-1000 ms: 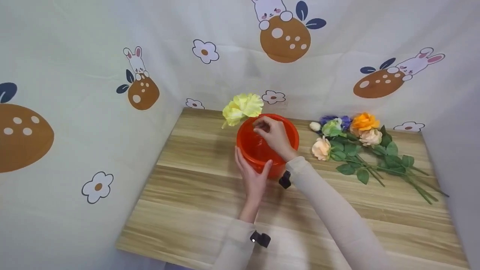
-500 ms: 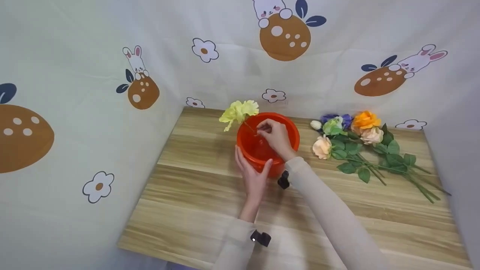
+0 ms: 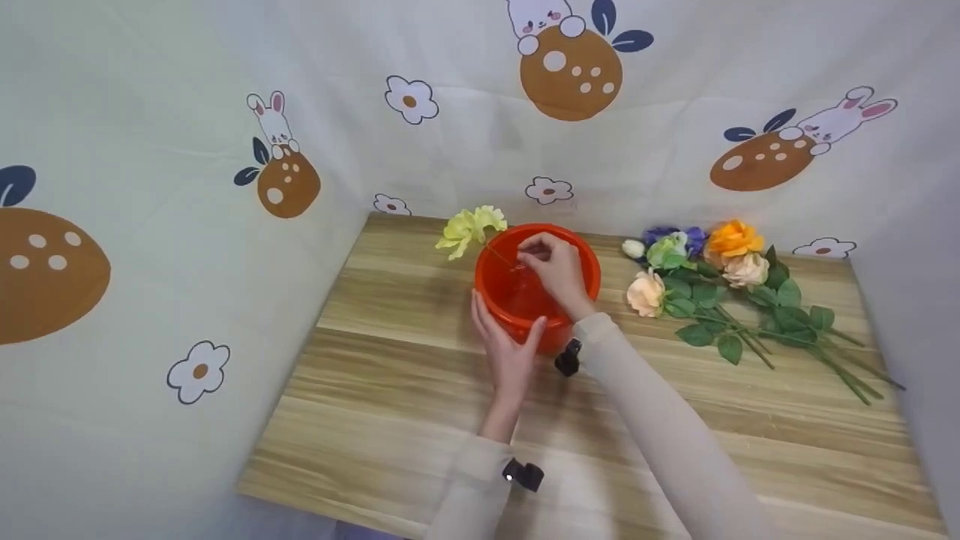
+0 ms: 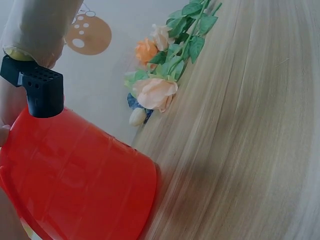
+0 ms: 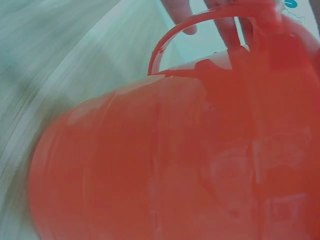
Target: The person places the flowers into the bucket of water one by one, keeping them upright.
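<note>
A red bucket on the worktop, both hands at it, a yellow flower leaning on its rim.
The red bucket (image 3: 493, 291) stands on the wood-grained worktop (image 3: 375, 390); the yellow flower (image 3: 465, 226) has its bloom beyond the bucket's far left edge and its thin stem slanting inside. The left hand (image 3: 511, 356), thumb and fingers spread, presses against the bucket's near side. The right hand (image 3: 556, 271) is over the bucket's opening, thumb and fingertips drawn together near the stem; whether they pinch it I cannot tell. Right of the bucket lie a white bud (image 3: 632, 249), a green bloom (image 3: 667, 252), a purple bloom (image 3: 696, 238), an orange rose (image 3: 735, 240) and two peach roses (image 3: 646, 293), with leafy stems pointing away from it. Behind the bucket hangs a rabbit-print cloth (image 3: 465, 45).
</note>
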Motion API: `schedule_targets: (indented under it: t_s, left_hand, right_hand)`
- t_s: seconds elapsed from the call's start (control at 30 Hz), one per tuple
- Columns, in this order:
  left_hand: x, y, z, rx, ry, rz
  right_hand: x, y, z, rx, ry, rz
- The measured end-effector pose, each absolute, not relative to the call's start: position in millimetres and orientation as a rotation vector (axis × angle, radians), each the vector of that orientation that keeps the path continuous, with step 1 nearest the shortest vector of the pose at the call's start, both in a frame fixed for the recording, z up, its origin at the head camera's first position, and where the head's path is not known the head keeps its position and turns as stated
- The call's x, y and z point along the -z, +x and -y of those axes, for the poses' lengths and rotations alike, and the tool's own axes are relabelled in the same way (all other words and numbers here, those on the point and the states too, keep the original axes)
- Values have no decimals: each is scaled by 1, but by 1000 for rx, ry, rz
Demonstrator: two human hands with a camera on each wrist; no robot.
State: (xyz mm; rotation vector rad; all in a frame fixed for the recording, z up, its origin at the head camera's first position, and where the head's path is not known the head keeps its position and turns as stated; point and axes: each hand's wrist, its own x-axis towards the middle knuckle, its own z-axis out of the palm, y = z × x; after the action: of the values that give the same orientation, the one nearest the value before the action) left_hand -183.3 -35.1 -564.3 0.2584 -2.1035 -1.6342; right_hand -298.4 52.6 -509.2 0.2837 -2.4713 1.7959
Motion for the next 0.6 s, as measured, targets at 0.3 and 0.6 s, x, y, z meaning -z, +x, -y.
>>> schedule_targets:
  t_s: [0.3, 0.6]
  left_hand:
    - [565, -184, 34, 1638, 242, 2074]
    - [562, -183, 35, 1659, 252, 2067]
  right_hand:
    - [504, -294, -61, -1857, 301, 2379]
    - [498, -284, -85, -1954, 281, 2226]
